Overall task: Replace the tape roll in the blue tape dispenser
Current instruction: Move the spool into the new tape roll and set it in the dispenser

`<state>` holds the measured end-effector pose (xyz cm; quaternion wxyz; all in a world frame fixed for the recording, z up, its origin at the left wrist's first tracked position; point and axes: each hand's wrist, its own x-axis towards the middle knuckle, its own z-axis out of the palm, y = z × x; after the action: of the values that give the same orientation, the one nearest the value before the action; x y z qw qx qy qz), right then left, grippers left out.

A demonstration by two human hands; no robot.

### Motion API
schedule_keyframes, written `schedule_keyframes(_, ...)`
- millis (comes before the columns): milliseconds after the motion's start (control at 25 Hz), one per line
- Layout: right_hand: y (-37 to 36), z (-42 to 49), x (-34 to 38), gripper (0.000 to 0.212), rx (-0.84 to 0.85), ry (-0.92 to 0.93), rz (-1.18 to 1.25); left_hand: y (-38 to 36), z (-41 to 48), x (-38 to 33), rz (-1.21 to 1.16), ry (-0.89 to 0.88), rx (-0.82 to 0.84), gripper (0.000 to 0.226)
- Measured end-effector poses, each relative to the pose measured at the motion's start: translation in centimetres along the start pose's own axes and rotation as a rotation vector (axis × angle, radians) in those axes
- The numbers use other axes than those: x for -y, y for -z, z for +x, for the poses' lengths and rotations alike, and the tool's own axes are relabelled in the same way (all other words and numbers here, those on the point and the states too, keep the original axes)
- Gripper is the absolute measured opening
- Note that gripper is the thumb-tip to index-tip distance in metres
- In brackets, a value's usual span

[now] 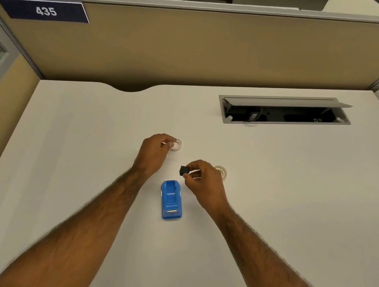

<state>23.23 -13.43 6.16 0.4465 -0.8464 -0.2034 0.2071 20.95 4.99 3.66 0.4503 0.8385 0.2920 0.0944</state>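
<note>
The blue tape dispenser [171,200] lies on the white desk [273,206] between my forearms, its roll bay empty. Just beyond it, my right hand [204,183] pinches a small black spool core [184,170] above the desk. My left hand [154,152] rests further back, its fingertips touching a clear tape roll [177,145] that lies flat; whether it grips the roll I cannot tell. A second clear tape roll [221,170] lies flat behind my right hand, partly hidden by it.
An open cable tray [284,115] with a raised grey lid is sunk into the desk at the back right. Beige partition walls [198,53] close the desk at the back and left, with a sign reading 435 [46,11].
</note>
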Motion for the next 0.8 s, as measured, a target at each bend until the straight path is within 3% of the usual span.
schedule_keyframes(240, -2.2, -0.7, 1.5, 0.014, 0.037, 0.078, 0.014, 3.9, -8.5, -0.7, -0.366, 0.155, 0.126, 0.024)
schedule_keyframes(520, -3.5, -1.8, 3.0, 0.016, 0.079, 0.166, -0.028, 5.3, -11.7, -0.3, -0.472, 0.203, 0.107, 0.029)
schedule_keyframes(680, -2.1, -1.7, 2.7, 0.029, 0.123, 0.194, -0.047, 4.8, -12.2, -0.7, -0.473, 0.202, 0.075, 0.027)
schedule_keyframes(800, 0.2, -0.5, 0.3, 0.024, -0.004, 0.222, -0.198, 4.6, -12.2, -0.7, -0.479, 0.228, 0.07, 0.025)
